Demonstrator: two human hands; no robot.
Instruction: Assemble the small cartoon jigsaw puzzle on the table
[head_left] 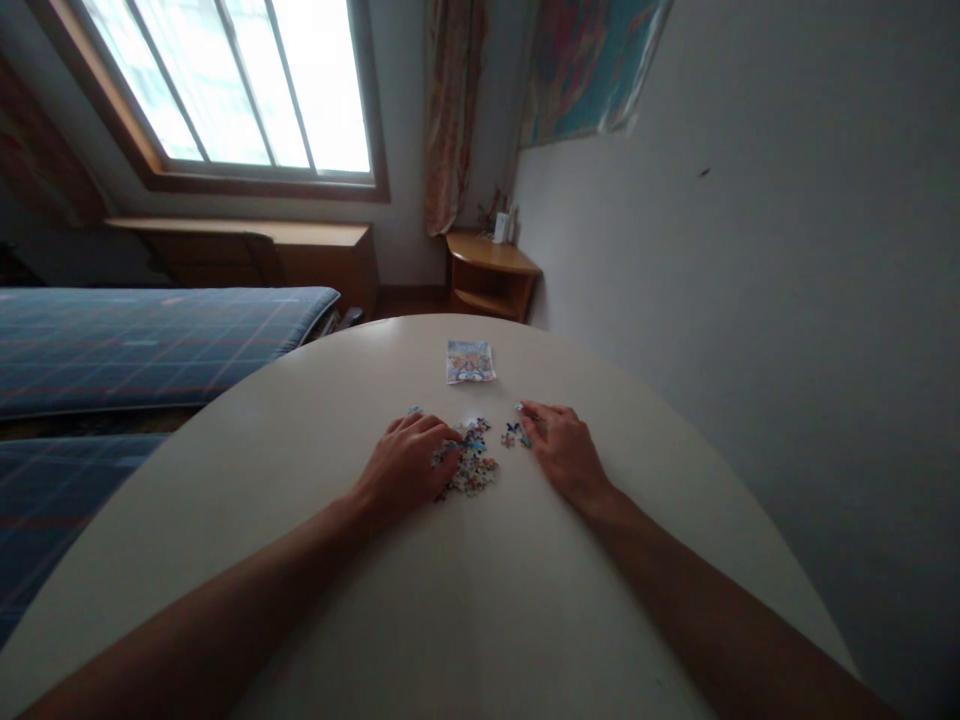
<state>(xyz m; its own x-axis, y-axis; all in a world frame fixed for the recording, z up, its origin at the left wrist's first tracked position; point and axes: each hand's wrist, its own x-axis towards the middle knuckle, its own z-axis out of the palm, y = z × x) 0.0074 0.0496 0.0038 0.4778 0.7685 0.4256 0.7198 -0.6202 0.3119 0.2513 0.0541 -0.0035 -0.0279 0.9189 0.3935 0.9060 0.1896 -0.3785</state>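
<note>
A loose pile of small jigsaw puzzle pieces (474, 470) lies on the round white table (465, 610). Against the pile's left side rests my left hand (411, 455), its thumb apart from the fingers and partly covering some pieces. One light-blue bit shows just beyond its knuckles. To the right of the pile, my right hand (562, 445) has its thumb and forefinger bent around a small puzzle piece (519, 407), mostly hidden by the fingertips. A few pieces (511, 436) lie between that hand and the pile.
Beyond the pile lies a printed picture packet (470, 362). Left of the table is a blue plaid mattress (150, 340). A white wall (750, 300) runs along the right. A small wooden corner shelf (491, 255) and a desk (315, 235) stand behind.
</note>
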